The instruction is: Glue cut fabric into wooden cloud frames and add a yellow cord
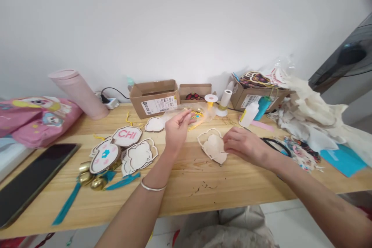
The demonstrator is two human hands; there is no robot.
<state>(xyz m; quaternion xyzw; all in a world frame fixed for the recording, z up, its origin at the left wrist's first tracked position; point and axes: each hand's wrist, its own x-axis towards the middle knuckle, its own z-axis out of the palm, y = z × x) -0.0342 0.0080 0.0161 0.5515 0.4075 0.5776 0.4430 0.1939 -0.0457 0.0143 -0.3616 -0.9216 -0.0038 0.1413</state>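
My left hand [177, 128] is raised over the wooden table [186, 186], fingers pinched on the edge of a clear plastic bag [203, 113] holding yellow cord. My right hand [242, 145] rests closed on the table, fingers pinched at the edge of a cloud-shaped wooden cutout [213, 147]. A silver bangle [152, 186] circles my left wrist.
To the left lie several cloud cutouts [139, 155], one lettered "CHI" [127, 135], gold bells with teal ribbon [95, 180] and a dark tablet [31, 180]. Cardboard boxes [154, 99], a pink flask [80, 93], a glue bottle [249, 114] and white fabric [310, 120] line the back and right.
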